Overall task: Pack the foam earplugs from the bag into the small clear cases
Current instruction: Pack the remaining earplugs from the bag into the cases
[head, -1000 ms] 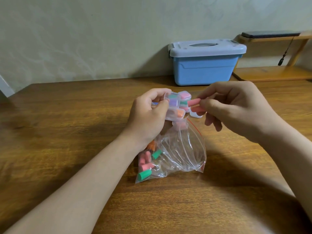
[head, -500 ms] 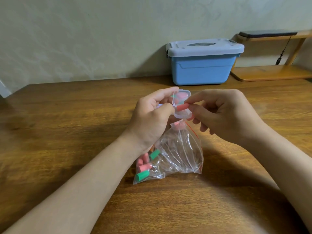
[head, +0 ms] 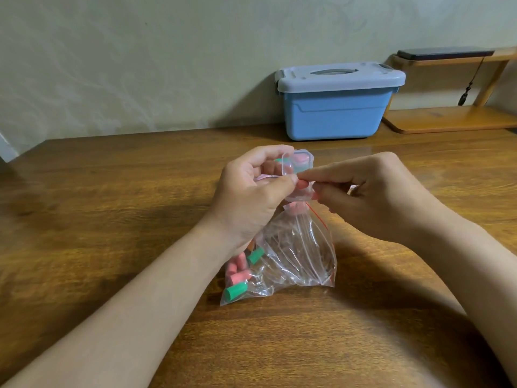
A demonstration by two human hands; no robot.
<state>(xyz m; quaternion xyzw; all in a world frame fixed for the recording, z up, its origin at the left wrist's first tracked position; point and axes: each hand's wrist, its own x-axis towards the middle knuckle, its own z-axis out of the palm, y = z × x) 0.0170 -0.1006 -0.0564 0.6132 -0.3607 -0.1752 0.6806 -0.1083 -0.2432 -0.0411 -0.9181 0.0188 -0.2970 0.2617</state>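
Above the bag point(head: 302, 247), at the middle of the desk point(head: 112, 197), the open case point(head: 298, 196) is gripped by the left hand point(head: 251, 191). The earplug point(head: 302, 185) pinched by the right hand point(head: 377, 197) should be compressed, then seated fully inside.

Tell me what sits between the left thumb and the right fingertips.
In the head view: a pink earplug, pinched by the right hand, at the opening of a small clear case that the left hand holds.
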